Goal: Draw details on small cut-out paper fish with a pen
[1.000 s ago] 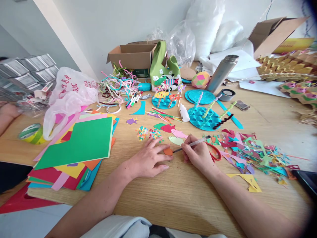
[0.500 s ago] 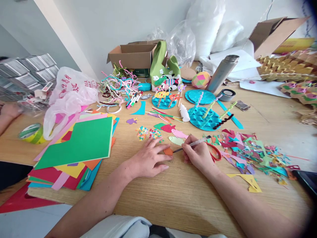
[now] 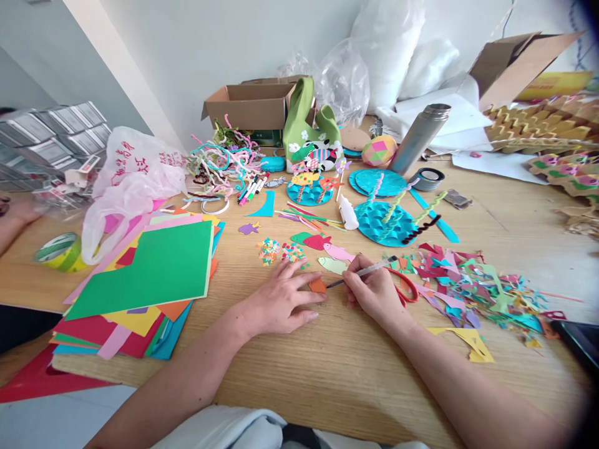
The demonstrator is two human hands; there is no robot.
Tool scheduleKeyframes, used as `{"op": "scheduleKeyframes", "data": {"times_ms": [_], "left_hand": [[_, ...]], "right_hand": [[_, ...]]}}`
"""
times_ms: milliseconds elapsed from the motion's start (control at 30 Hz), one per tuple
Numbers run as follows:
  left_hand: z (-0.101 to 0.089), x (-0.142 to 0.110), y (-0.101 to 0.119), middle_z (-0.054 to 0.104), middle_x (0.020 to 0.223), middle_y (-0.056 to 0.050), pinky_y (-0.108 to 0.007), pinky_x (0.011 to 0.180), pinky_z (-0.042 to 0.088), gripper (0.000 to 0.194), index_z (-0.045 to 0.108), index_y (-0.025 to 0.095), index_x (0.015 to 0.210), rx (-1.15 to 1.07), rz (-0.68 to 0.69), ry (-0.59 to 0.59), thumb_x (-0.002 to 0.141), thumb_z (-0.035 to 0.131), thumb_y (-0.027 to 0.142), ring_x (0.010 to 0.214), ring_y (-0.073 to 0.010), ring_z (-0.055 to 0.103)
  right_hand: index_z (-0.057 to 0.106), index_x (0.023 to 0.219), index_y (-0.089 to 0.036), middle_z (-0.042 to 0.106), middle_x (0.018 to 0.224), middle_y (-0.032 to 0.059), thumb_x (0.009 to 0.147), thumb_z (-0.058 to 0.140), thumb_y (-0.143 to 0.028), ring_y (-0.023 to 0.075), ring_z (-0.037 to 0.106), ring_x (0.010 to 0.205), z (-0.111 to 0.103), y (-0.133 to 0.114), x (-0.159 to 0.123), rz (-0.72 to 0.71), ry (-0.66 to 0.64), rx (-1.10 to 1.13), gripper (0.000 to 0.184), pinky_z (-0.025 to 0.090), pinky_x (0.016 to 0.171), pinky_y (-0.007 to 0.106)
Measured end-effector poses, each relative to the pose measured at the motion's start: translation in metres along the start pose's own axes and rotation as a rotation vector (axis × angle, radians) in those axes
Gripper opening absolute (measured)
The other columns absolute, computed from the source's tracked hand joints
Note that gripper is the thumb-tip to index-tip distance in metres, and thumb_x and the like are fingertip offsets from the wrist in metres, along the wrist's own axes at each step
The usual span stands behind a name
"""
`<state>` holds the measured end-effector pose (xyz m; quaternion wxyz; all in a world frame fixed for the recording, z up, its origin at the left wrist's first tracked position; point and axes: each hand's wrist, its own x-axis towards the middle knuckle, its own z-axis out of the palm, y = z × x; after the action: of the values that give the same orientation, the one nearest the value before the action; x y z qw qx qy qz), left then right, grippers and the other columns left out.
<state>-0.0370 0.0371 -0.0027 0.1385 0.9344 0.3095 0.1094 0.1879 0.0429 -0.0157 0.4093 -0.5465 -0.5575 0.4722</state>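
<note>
My left hand [image 3: 281, 298] lies on the wooden table with its fingers spread, the fingertips on a small orange paper piece [image 3: 318, 285]. A pen [image 3: 374, 267] is pinched in my right hand [image 3: 374, 290], its tip at the right edge of that orange piece. Part of the orange piece is under my fingers, so its full outline is hidden. Red-handled scissors [image 3: 408, 287] lie partly behind my right hand. Just beyond my hands are paper fish: a pale green one [image 3: 333, 265], a pink one [image 3: 339, 252] and a red one [image 3: 316, 242].
Coloured paper sheets [image 3: 173, 262] are stacked at left, by a plastic bag [image 3: 135, 181]. Paper scraps [image 3: 486, 287] spread at right. Beyond stand a blue disc with pipe cleaners [image 3: 388, 227], a white glue bottle [image 3: 348, 212] and a steel flask [image 3: 421, 137]. Another person's hand [image 3: 16, 215] shows at far left.
Both my hands and the pen hold almost the same place. The other person's hand at the far left edge has shifted slightly.
</note>
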Motion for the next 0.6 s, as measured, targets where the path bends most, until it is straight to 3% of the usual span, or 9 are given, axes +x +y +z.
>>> {"op": "scheduleKeyframes", "data": {"times_ms": [600], "left_hand": [[0.0016, -0.0006, -0.0013, 0.048, 0.149, -0.006, -0.064, 0.116, 0.020, 0.033, 0.067, 0.030, 0.125, -0.021, 0.005, 0.008, 0.094, 0.060, 0.038, 0.142, -0.0368, 0.030]], "right_hand": [[0.043, 0.069, -0.025, 0.052, 0.041, -0.0069, 0.079, 0.056, -0.024, 0.0132, 0.051, 0.032, -0.0006, -0.0020, -0.0008, 0.008, 0.005, -0.008, 0.016, 0.035, 0.033, 0.021]]}}
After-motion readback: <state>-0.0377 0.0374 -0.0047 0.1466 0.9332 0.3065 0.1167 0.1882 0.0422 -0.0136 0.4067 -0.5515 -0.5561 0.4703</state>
